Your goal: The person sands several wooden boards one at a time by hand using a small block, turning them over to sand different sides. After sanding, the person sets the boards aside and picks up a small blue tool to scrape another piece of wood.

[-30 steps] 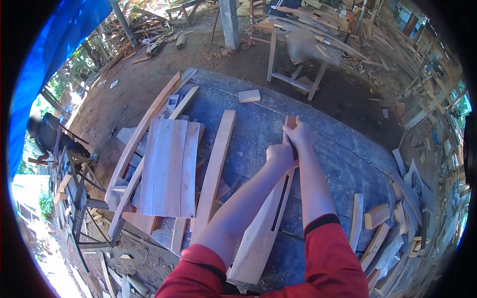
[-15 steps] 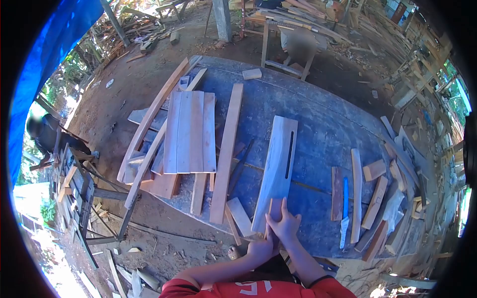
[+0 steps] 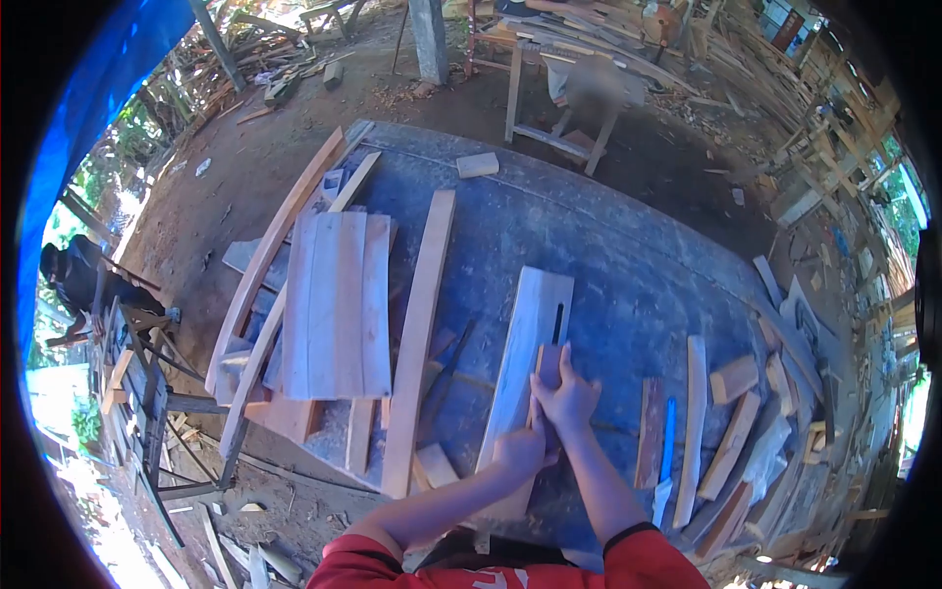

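Observation:
A pale board (image 3: pixel 512 339) with a long narrow slot lies lengthwise on the blue table, its near end close to my body. On its face rests a small brown wooden block (image 3: pixel 549 363), partly covered by my fingers. My right hand (image 3: pixel 571 397) is closed around the block, with the index finger and thumb stretched along it. Just behind and to the left, my left hand (image 3: pixel 522 454) is curled into a grip at the block's near end; what its fingers wrap round is mostly hidden.
Left on the blue table (image 3: pixel 608 250) are a joined panel (image 3: pixel 337 304) and a long plank (image 3: pixel 420 344). Several short wood pieces and a blue-handled tool (image 3: pixel 668 442) lie to the right. A person (image 3: pixel 88 280) sits at far left; another, blurred, is beyond the table.
Both hands and the block have slid forward along the slotted board, away from my body, now covering part of the slot. The camera view has shifted slightly too.

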`<state>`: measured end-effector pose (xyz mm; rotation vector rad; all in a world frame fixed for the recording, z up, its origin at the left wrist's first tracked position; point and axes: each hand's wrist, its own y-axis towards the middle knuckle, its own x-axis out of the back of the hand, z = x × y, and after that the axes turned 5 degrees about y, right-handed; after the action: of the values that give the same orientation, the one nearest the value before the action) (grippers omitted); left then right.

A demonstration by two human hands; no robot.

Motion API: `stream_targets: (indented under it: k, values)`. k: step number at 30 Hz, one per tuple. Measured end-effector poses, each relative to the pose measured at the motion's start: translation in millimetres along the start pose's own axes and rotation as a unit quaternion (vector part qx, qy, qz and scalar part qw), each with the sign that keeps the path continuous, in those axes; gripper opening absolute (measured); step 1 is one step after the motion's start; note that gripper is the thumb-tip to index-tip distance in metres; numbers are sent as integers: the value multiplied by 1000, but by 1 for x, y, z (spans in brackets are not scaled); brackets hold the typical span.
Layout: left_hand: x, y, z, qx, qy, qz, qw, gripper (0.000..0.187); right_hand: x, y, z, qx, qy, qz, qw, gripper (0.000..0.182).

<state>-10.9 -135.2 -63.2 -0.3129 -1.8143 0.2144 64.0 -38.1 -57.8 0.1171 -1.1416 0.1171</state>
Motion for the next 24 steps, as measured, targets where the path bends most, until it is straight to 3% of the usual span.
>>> stream_targets:
  k: [3, 6, 9, 13, 15, 17, 21, 24]
  values:
    - [50, 112, 19, 13, -37, 2, 999, 106, -6, 125, -2, -35, 7, 4, 999, 76]
    - [109, 215, 35, 25, 30, -25, 999, 105, -4, 240, 2, -69, -5, 18, 997, 75]
    - [155, 224, 25, 31, 43, -40, 998, 106, 11, 274, 7, -60, 54, -20, 997, 75]
    - [140, 152, 20, 21, -3, -90, 996, 105, 41, 206, 14, -43, 91, 21, 995, 77]
    - [114, 91, 19, -6, -69, -67, 995, 103, 19, 153, -21, -34, 211, 12, 977, 78]
    - [77, 28, 13, 13, -102, -115, 988, 104, 8, 84, -49, -60, 290, -14, 955, 76]
    - [-2, -81, 2, 29, -72, -126, 989, 102, 6, -49, -75, -139, 514, -18, 846, 69]
    - [-31, -114, -9, 44, -23, -125, 991, 103, 11, -126, -82, -197, 539, 0, 819, 66]
